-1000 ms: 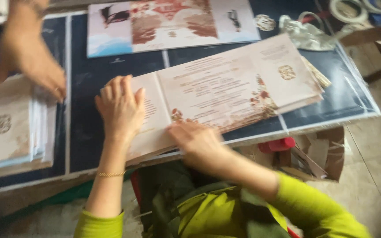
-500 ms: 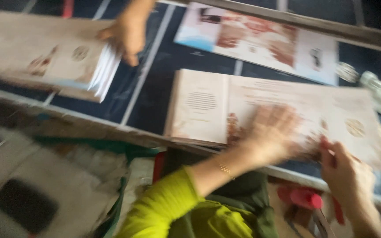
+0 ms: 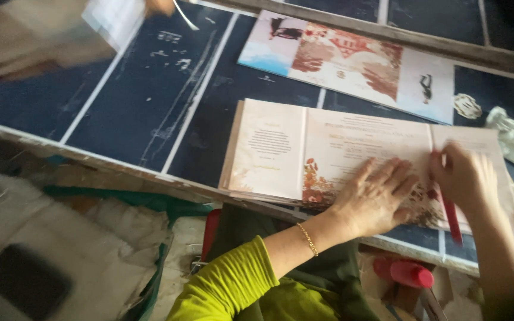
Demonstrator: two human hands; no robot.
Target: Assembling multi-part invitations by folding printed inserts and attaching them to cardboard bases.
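Head view: card stack [image 3: 304, 148] under both hands [image 3: 376, 199]

Dark blue table top [image 3: 150, 101] stretching across view, crossed by pale stripes, scuffed with white marks. Wooden strip [image 3: 447, 44] running along far side of table. Pale worn table edge [image 3: 90, 163] facing near side. Below table, crumpled white sacks [image 3: 60, 249] lying at lower left over green cloth [image 3: 150, 205]. Red tube-like object [image 3: 408, 273] sitting under table at lower right. Soft daylight falling evenly, no hard shadows.
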